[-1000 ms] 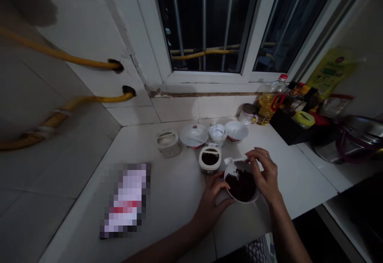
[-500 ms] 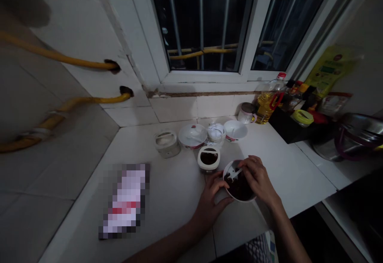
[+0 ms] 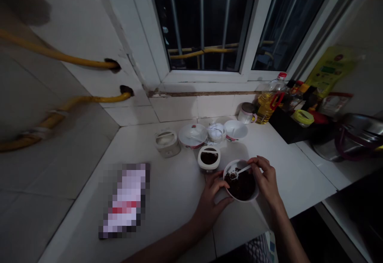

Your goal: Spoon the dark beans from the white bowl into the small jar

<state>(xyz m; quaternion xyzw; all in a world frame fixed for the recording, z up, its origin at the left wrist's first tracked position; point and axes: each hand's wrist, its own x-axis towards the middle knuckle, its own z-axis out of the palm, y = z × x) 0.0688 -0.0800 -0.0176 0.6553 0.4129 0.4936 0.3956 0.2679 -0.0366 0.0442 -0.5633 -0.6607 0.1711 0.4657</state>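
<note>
My left hand (image 3: 214, 199) grips the side of a white bowl (image 3: 241, 200), which is tilted slightly and held just above the white tiled counter (image 3: 176, 199). A dark brown, crumbly food (image 3: 242, 186) fills the bottom of the bowl. My right hand (image 3: 265, 181) pinches the handle of a small white spoon (image 3: 243, 171), with its bowl end inside the white bowl on the dark food. Close to my left hand stands a small white container (image 3: 208, 159) holding something dark.
Behind my hands stand white bowls and small lidded containers. Cooking oil (image 3: 266, 109) and a black tray of condiments (image 3: 289, 131) sit at the right back, beside a metal pot (image 3: 356, 137). Yellow pipes (image 3: 60, 57) run along the left wall. A pixelated packet (image 3: 125, 201) lies on the counter.
The spoon has swung from pointing up the bowl to lying across it, its end lowered toward the dark food. My right hand has shifted right; my left hand still holds the bowl.
</note>
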